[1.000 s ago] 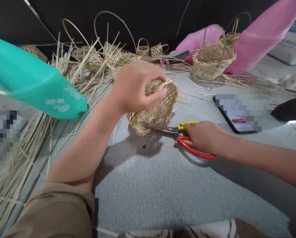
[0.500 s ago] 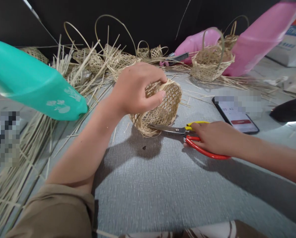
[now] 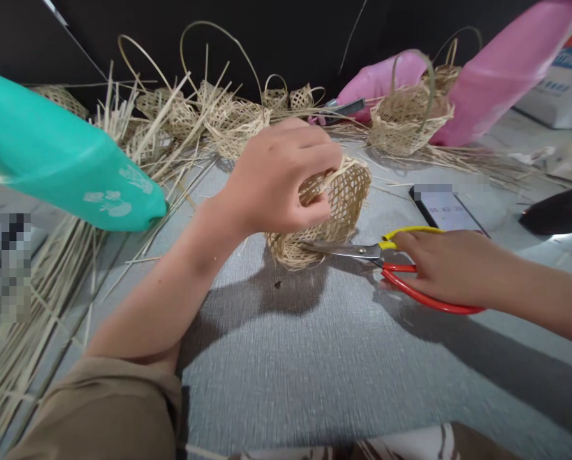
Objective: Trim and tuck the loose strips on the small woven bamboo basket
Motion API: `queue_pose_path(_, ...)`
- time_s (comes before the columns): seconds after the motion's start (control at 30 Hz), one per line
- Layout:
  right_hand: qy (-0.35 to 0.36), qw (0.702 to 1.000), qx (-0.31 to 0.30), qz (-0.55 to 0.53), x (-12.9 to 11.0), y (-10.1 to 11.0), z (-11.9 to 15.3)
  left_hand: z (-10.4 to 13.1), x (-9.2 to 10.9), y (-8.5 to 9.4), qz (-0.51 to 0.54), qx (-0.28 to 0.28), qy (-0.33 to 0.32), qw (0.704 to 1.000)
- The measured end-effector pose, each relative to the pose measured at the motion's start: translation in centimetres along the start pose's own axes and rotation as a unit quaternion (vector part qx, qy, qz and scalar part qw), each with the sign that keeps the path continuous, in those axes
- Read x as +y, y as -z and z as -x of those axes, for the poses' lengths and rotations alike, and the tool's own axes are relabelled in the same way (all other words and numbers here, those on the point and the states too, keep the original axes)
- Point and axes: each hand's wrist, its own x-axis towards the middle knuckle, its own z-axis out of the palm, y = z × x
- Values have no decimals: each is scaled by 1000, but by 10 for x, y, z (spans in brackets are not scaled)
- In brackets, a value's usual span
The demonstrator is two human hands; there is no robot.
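My left hand (image 3: 279, 182) grips the small woven basket (image 3: 336, 214), tipped on its side on the grey cloth. My right hand (image 3: 442, 265) holds the scissors (image 3: 362, 251), blades nearly closed, I think, at its lower rim: trimming stray ends. Next, turn the basket slightly.

A small woven straw basket (image 3: 336, 214) lies tipped on its side under the left hand (image 3: 281, 182), which grips its upper wall; its open lattice rim faces right, its frayed bottom edge rests on the grey cloth. Scissors (image 3: 386, 259) with one yellow and one red handle lie in the right hand (image 3: 442, 265), blades nearly closed, tips touching the basket's lower edge.
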Motion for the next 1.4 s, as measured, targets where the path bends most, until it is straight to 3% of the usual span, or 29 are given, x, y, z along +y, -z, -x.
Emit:
queue_pose_path(0.27, 16, 997, 50, -48, 17, -19, 10, -4, 8, -2, -35, -17, -25, 999)
queue_pose_path(0.63, 34, 998, 39, 34, 3, -24, 15, -3, 10, -4, -18, -7, -12, 1000)
queue_pose_path(1.0, 22, 998, 10, -53, -2, -36, 11, -3, 7, -6, -11, -5, -12, 1000)
queue_pose_path(1.3, 15, 998, 35, -55, -1, -48, 9, -1, 1, -10, 9, 32, -2, 999)
queue_pose_path(1.4, 34, 998, 27, -43, -4, -45, 7, -1, 1, -10, 5, 21, 10, 1000)
